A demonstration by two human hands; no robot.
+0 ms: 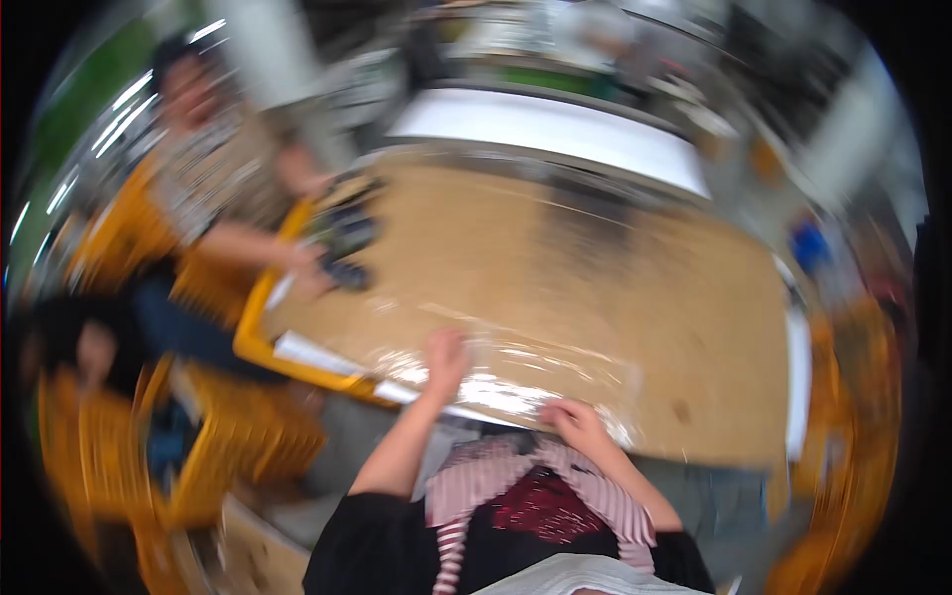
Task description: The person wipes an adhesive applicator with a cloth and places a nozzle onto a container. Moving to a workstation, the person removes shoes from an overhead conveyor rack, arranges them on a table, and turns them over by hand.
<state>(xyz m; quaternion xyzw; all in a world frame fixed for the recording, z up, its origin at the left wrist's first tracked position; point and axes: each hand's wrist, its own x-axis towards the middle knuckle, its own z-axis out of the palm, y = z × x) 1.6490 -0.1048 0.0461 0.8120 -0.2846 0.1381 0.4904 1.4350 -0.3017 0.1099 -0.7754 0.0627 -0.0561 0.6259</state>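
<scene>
Clear shiny plastic film (516,389) lies along the near edge of the brown tabletop (694,327). My left hand (448,359) is over the film's left part, its fingers curled and blurred; what they hold, if anything, is hidden. At the near edge, my right hand (577,421) has its fingers pressed together at the film's border. Motion blur hides whether the film is pinched in either hand. Small dark items (347,233) are at the table's left end, by a co-worker's hands.
A co-worker (223,178) sits at the left by a yellow crate edge (260,317). Yellow crates (238,436) stand at lower left, more crates (843,436) at right. A white strip (555,129) runs beyond the far edge.
</scene>
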